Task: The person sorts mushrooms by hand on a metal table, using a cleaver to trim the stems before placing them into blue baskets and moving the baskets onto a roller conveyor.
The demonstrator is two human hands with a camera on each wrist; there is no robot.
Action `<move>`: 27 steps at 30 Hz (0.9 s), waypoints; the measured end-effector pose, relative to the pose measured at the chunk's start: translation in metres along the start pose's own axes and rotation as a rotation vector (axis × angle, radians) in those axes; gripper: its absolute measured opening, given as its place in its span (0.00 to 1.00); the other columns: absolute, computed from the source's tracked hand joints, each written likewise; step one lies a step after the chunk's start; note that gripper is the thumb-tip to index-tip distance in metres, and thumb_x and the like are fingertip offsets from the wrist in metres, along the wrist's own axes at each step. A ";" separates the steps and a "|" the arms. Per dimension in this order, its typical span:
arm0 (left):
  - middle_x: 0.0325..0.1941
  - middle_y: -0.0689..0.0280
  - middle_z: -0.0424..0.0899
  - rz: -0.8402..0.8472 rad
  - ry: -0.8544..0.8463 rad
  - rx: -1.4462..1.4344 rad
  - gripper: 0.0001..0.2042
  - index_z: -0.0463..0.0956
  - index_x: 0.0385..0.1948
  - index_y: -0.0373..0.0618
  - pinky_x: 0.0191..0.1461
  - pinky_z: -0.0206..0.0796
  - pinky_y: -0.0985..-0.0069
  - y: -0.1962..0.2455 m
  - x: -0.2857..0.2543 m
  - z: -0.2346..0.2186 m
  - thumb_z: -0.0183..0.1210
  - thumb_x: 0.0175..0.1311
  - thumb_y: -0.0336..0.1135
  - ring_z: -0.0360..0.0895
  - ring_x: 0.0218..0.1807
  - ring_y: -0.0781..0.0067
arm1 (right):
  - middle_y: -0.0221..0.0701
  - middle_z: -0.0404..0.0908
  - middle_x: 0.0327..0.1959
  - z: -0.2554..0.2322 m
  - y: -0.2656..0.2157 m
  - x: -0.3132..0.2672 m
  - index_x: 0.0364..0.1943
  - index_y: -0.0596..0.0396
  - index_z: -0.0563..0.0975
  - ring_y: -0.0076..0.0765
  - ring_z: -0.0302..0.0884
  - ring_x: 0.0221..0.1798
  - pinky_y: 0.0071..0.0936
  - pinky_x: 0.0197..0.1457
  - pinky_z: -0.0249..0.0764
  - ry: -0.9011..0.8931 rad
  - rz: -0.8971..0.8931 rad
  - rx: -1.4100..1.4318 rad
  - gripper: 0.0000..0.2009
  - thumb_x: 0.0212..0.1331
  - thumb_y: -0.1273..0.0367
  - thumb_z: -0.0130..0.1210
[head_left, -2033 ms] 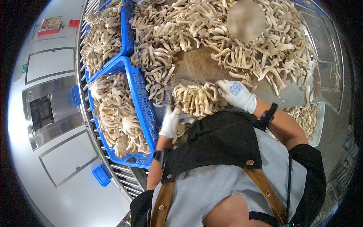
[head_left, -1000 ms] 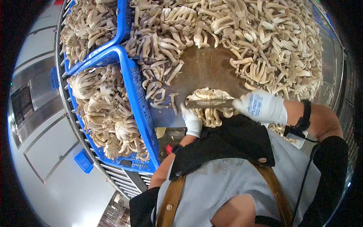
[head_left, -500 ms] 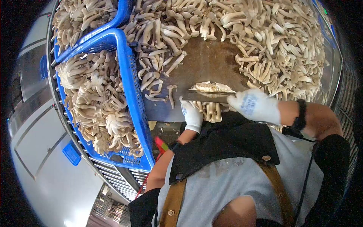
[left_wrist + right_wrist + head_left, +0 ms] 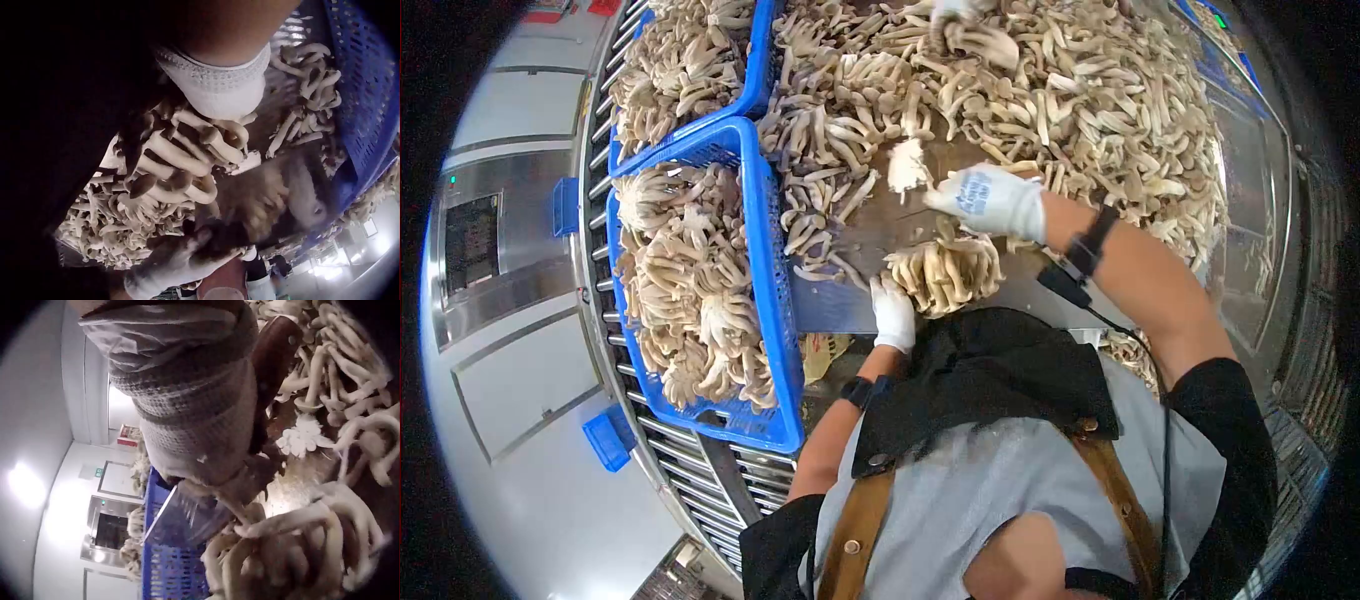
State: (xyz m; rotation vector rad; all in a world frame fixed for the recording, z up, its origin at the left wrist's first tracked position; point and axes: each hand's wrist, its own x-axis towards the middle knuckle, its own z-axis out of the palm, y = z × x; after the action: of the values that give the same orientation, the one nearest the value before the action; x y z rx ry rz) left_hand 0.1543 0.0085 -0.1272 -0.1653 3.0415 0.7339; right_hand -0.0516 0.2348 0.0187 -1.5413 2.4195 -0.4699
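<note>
My gloved left hand (image 4: 892,315) holds the left side of a mushroom cluster (image 4: 945,275) at the near edge of the work surface. In the left wrist view its fingers are hidden behind curved stems and caps. My gloved right hand (image 4: 988,202) grips a knife by its brown handle (image 4: 276,359), above and beyond the cluster. The broad, shiny knife blade (image 4: 269,203) reflects mushrooms in the left wrist view. Just left of the right hand's fingertips lies a white trimmed base piece (image 4: 908,166) on the board (image 4: 870,225).
Loose mushrooms (image 4: 1120,130) are heaped across the back and right. Two blue baskets (image 4: 772,270) full of mushroom clusters stand at left on a roller conveyor (image 4: 700,480). Another gloved hand (image 4: 960,10) is among the mushrooms at the far edge. A bin of mushrooms (image 4: 1128,355) sits low at right.
The knife was across the cluster with its pale cut base upward. Now the right hand has moved up and away, the base piece lies apart, and the cluster shows its stems.
</note>
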 end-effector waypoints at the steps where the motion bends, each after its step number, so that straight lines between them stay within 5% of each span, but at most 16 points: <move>1: 0.52 0.37 0.72 0.022 -0.003 0.007 0.22 0.65 0.53 0.24 0.60 0.61 0.61 -0.008 -0.003 0.009 0.39 0.73 0.40 0.70 0.53 0.38 | 0.37 0.79 0.31 -0.002 -0.005 -0.013 0.42 0.49 0.72 0.46 0.80 0.35 0.38 0.36 0.76 0.102 0.000 -0.007 0.10 0.55 0.72 0.49; 3: 0.51 0.37 0.73 -0.471 0.102 -0.575 0.23 0.66 0.53 0.24 0.62 0.61 0.64 0.051 0.006 -0.023 0.39 0.73 0.42 0.70 0.55 0.38 | 0.36 0.78 0.31 -0.018 -0.011 -0.049 0.40 0.50 0.72 0.45 0.80 0.35 0.39 0.36 0.76 0.164 0.011 -0.063 0.11 0.50 0.70 0.54; 4: 0.55 0.43 0.72 -0.516 0.043 -0.612 0.24 0.62 0.59 0.32 0.62 0.64 0.63 0.052 0.002 -0.020 0.36 0.75 0.45 0.71 0.58 0.44 | 0.35 0.78 0.31 -0.024 -0.014 -0.066 0.39 0.50 0.73 0.45 0.80 0.35 0.39 0.37 0.76 0.118 0.058 -0.085 0.10 0.50 0.70 0.54; 7: 0.61 0.51 0.68 -0.948 0.031 -1.416 0.24 0.55 0.64 0.43 0.59 0.70 0.58 0.126 0.004 -0.062 0.35 0.75 0.48 0.72 0.58 0.52 | 0.35 0.77 0.30 -0.030 -0.024 -0.093 0.38 0.51 0.74 0.45 0.79 0.36 0.37 0.39 0.76 -0.009 0.172 -0.169 0.11 0.49 0.70 0.55; 8: 0.64 0.58 0.65 -0.841 -0.033 -1.516 0.24 0.49 0.66 0.51 0.54 0.73 0.55 0.113 -0.001 -0.041 0.35 0.75 0.50 0.73 0.58 0.57 | 0.35 0.77 0.29 -0.031 -0.028 -0.102 0.39 0.51 0.74 0.44 0.79 0.36 0.36 0.40 0.76 -0.049 0.209 -0.196 0.11 0.49 0.70 0.55; 9: 0.57 0.63 0.76 -0.954 -0.111 -1.636 0.25 0.68 0.58 0.55 0.57 0.70 0.64 0.121 -0.002 -0.033 0.34 0.72 0.59 0.74 0.58 0.63 | 0.36 0.77 0.29 -0.033 -0.034 -0.111 0.39 0.52 0.75 0.45 0.79 0.36 0.37 0.40 0.75 0.081 0.226 -0.157 0.11 0.50 0.71 0.55; 11: 0.51 0.65 0.79 -1.067 -0.286 -1.858 0.28 0.70 0.56 0.56 0.50 0.74 0.63 0.155 0.013 -0.043 0.32 0.70 0.64 0.77 0.53 0.63 | 0.38 0.77 0.30 -0.038 -0.047 -0.133 0.41 0.53 0.75 0.45 0.78 0.36 0.38 0.40 0.74 0.336 0.250 -0.077 0.11 0.52 0.72 0.55; 13: 0.51 0.66 0.80 -1.137 -0.376 -1.728 0.29 0.70 0.55 0.55 0.42 0.75 0.61 0.182 0.024 -0.021 0.33 0.69 0.65 0.79 0.48 0.63 | 0.40 0.77 0.31 -0.037 -0.070 -0.158 0.43 0.56 0.74 0.48 0.77 0.36 0.39 0.39 0.73 0.489 0.479 0.018 0.11 0.55 0.72 0.55; 15: 0.48 0.62 0.80 -0.959 -0.657 -1.635 0.26 0.69 0.54 0.50 0.38 0.75 0.61 0.191 0.037 0.003 0.35 0.72 0.59 0.80 0.45 0.61 | 0.42 0.77 0.31 -0.023 -0.096 -0.189 0.44 0.59 0.73 0.51 0.76 0.35 0.41 0.38 0.72 0.603 0.699 0.198 0.11 0.57 0.73 0.54; 17: 0.49 0.56 0.79 -0.440 -0.728 -1.121 0.22 0.70 0.52 0.44 0.45 0.73 0.61 0.174 0.051 0.018 0.41 0.69 0.51 0.78 0.47 0.55 | 0.45 0.76 0.30 -0.007 -0.129 -0.216 0.43 0.60 0.72 0.56 0.74 0.33 0.43 0.35 0.71 0.628 0.893 0.573 0.11 0.56 0.73 0.54; 20: 0.48 0.47 0.79 0.178 -0.740 -0.339 0.20 0.72 0.52 0.35 0.58 0.67 0.61 0.135 0.075 0.007 0.54 0.62 0.38 0.75 0.53 0.47 | 0.44 0.72 0.25 0.024 -0.146 -0.243 0.32 0.59 0.71 0.56 0.73 0.28 0.43 0.30 0.69 0.496 0.609 0.366 0.09 0.52 0.71 0.59; 21: 0.47 0.46 0.79 0.116 -0.625 -0.334 0.22 0.72 0.53 0.35 0.57 0.67 0.62 0.133 0.081 -0.010 0.56 0.60 0.38 0.75 0.54 0.46 | 0.43 0.73 0.27 0.046 -0.145 -0.264 0.34 0.57 0.72 0.55 0.74 0.30 0.42 0.30 0.70 0.243 0.619 0.361 0.09 0.53 0.70 0.59; 23: 0.50 0.44 0.78 0.114 -0.354 -0.205 0.24 0.71 0.55 0.39 0.59 0.66 0.59 0.148 0.100 -0.046 0.56 0.61 0.44 0.76 0.52 0.45 | 0.41 0.75 0.28 0.086 -0.150 -0.277 0.38 0.55 0.72 0.54 0.75 0.29 0.42 0.31 0.71 0.355 0.478 0.362 0.10 0.55 0.68 0.58; 25: 0.55 0.49 0.74 0.458 -0.354 -0.123 0.26 0.70 0.56 0.42 0.58 0.66 0.59 0.157 0.113 -0.033 0.61 0.55 0.41 0.72 0.57 0.49 | 0.40 0.75 0.29 0.098 -0.151 -0.269 0.40 0.54 0.72 0.53 0.76 0.30 0.42 0.32 0.72 0.267 0.486 0.389 0.10 0.57 0.67 0.56; 27: 0.55 0.51 0.74 0.537 -0.498 0.120 0.28 0.67 0.60 0.47 0.60 0.65 0.60 0.180 0.117 -0.026 0.61 0.55 0.39 0.71 0.58 0.49 | 0.40 0.76 0.29 0.099 -0.148 -0.260 0.41 0.54 0.72 0.52 0.76 0.31 0.43 0.33 0.72 0.187 0.504 0.365 0.10 0.58 0.66 0.55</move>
State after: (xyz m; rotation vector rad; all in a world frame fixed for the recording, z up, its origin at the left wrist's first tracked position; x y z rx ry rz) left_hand 0.0196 0.1443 -0.0264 0.7425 2.6283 0.4950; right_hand 0.2162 0.3982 -0.0089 -0.7348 2.5456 -0.9091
